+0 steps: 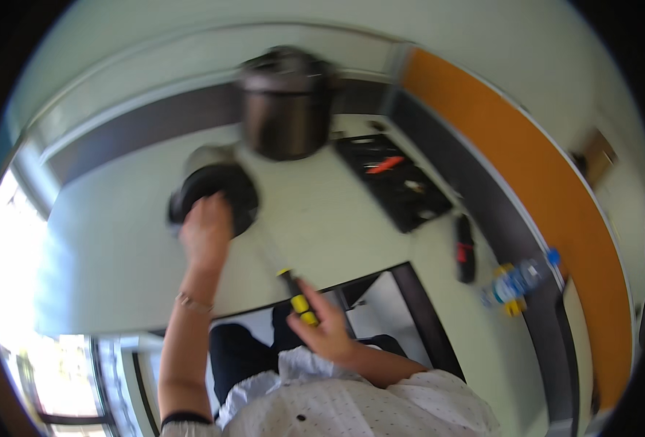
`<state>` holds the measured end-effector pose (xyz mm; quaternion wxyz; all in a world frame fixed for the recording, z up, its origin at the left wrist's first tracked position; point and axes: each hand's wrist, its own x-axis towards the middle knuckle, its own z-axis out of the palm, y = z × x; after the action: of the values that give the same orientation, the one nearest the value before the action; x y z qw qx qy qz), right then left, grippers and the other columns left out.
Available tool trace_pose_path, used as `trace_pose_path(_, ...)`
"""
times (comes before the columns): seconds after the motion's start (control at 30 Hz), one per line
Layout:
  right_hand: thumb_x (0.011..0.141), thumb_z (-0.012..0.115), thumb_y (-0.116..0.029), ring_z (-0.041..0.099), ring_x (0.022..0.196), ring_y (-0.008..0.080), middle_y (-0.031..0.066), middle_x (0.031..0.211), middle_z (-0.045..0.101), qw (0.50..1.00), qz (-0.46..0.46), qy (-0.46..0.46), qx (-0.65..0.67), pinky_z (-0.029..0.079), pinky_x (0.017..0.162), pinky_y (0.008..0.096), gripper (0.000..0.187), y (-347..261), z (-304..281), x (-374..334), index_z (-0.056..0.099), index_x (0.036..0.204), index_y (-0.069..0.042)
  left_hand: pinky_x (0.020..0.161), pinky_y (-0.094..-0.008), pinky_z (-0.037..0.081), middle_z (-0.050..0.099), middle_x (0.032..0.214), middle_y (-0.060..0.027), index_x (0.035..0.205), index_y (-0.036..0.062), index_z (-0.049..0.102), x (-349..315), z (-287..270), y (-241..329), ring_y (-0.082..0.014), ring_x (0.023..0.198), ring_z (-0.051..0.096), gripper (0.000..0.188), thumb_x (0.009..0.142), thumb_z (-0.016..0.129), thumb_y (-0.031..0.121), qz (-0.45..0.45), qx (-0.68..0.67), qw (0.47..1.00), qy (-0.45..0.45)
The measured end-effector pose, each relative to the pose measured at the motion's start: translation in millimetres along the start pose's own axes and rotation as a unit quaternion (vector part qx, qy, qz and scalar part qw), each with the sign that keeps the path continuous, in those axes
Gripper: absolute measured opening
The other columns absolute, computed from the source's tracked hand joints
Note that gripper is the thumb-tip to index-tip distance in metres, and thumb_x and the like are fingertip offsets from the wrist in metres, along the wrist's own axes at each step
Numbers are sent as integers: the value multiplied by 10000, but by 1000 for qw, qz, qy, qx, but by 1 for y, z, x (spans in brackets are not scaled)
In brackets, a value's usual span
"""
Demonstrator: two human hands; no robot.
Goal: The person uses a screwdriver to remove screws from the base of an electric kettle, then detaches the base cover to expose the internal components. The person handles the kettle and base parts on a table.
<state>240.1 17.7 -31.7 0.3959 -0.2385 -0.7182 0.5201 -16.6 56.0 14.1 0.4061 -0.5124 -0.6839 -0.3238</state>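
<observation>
Pale desk (322,211): at approx. 11 o'clock your L hand (207,218) touches dark round unit (244,200), grip unclear; R hand (327,328) holds screwdriver (298,297), apparently not yet applied; done/left work unclear.

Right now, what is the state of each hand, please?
Left hand: at dark round object; grip cannot be told.
Right hand: holding yellow-and-black screwdriver.

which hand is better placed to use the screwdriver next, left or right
Probably the right hand: it holds the yellow-and-black screwdriver, with the blurred shaft angled toward the round black object. The left hand is at that object, so it seems better placed to steady it.
</observation>
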Motion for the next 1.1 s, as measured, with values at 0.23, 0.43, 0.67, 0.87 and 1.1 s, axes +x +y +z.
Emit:
trace_pose_path(0.23,804,589,-34,562,749,150,174,986,592,999,44,-12,23,468,655,261,638,-27,-9,3,321,1382,13,555,-334,488,542,776,-76,880,32,614,12,0,6,-247,655,579,59,849,594,79,40,8,999,6)
trace_pose_path(0.43,793,581,-18,583,719,181,193,954,596,997,66,-23,25,469,644,280,635,-32,-7,2,330,1374,21,556,-341,494,547,770,-70,857,39,611,11,-9,3,-241,660,579,49,851,576,74,59,20,998,23)
trace_pose_path(0.67,791,628,-58,566,1039,193,168,1178,563,996,-64,19,-51,439,889,291,615,-5,2,0,378,1342,51,572,-393,474,553,716,-94,769,87,601,15,-17,2,-279,680,575,93,830,585,156,-48,-53,997,-27)
trace_pose_path(0.87,797,587,45,464,670,46,9,827,525,997,3,-7,72,399,589,178,613,-20,10,6,347,1361,48,471,-243,457,640,750,-66,872,-30,649,-19,-42,20,-111,573,599,340,877,619,308,-449,-466,741,-181)
trace_pose_path(1.1,787,605,38,451,632,26,-4,821,509,998,11,-29,50,381,541,163,612,-24,28,20,366,1351,42,498,-219,472,647,772,-87,993,-29,623,-24,-67,44,-110,638,596,326,911,564,281,-500,-618,569,-209)
